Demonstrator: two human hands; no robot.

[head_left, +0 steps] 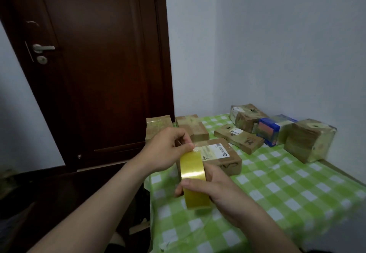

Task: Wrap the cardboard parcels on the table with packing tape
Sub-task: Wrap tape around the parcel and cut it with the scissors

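Note:
A roll of yellowish packing tape (195, 181) is held above the near left part of the table. My right hand (215, 189) grips the roll from the right, thumb across its outer face. My left hand (168, 150) pinches the tape's free end at the top of the roll. Just behind the roll lies a cardboard parcel (221, 158) with a white label on top. Several other taped parcels lie further back, among them a flat one (238, 141) and a cube-shaped one (309, 143).
The table wears a green and white checked cloth (277, 193) and stands in a corner of pale walls. A blue-ended box (274, 130) lies among the parcels at the back. A dark wooden door (95, 64) is at the left, beyond the table's left edge.

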